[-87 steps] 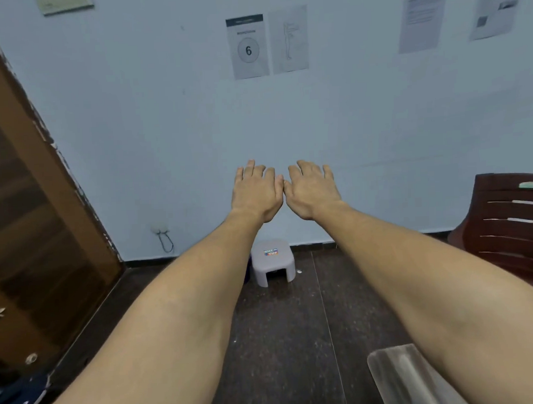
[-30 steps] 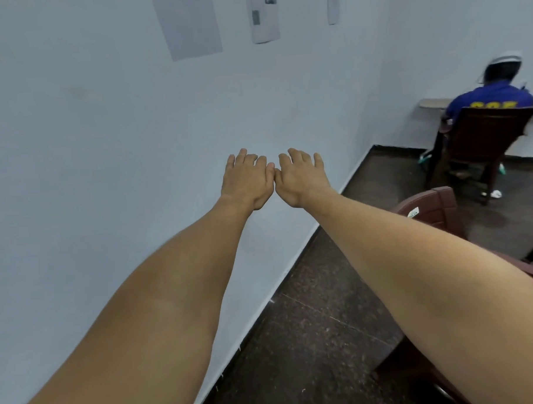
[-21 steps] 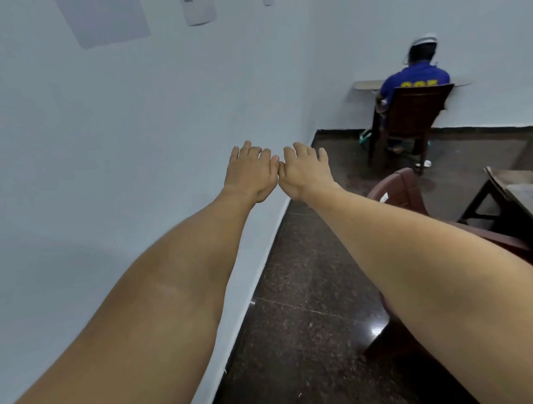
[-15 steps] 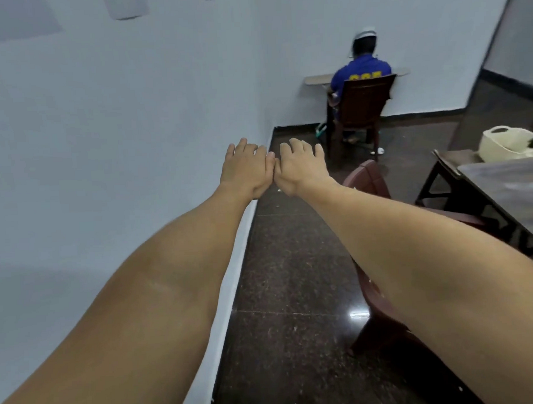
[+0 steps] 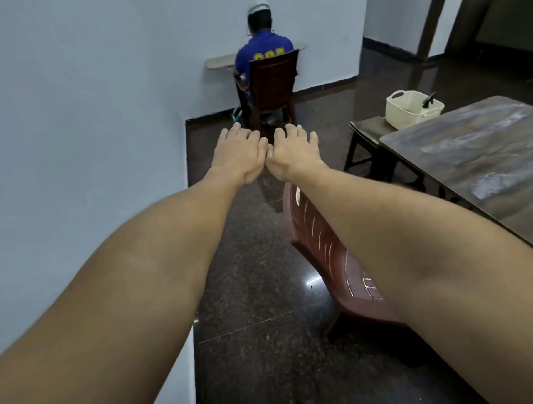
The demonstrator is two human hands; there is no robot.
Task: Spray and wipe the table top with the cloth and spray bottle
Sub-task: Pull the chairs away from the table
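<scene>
Turning from the pale wall has brought the dark wood-grain table top into view at right, but left hand and right hand stay outstretched, flat, empty, thumbs touching; cloth and spray bottle unseen, perhaps in the cream plastic basket

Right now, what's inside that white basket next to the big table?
A dark thing pokes up over the rim of the white basket. The wall hides everything lower, so what else is inside cannot be seen.

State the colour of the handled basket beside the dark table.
Cream, off-white. The basket shows clearly in the head view.
</scene>
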